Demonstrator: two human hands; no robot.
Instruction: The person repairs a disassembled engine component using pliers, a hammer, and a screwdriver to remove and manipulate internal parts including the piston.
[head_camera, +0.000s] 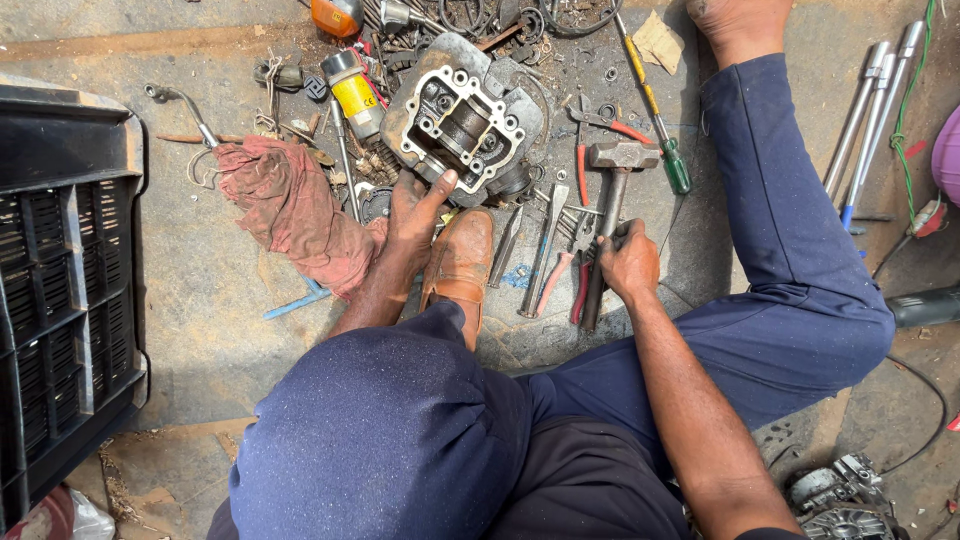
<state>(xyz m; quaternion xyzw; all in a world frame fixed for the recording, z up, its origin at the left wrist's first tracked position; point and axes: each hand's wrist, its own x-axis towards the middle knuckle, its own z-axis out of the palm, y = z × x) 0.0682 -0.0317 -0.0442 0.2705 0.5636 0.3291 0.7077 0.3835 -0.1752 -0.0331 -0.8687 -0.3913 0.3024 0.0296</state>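
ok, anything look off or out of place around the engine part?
Nothing looks broken. The engine casting sits tilted on the ground amid loose tools and scattered washers, steadied by the left hand. A dirty red rag lies crumpled beside it. The right hand grips the hammer handle.

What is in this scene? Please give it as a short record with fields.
Left hand: rests on the edge of the grey metal engine cylinder head
Right hand: fingers closed on the handle of the steel-headed hammer
Beside the left hand: dirty red cloth rag
Near the hammer: green-handled screwdriver
Surface: grey concrete floor
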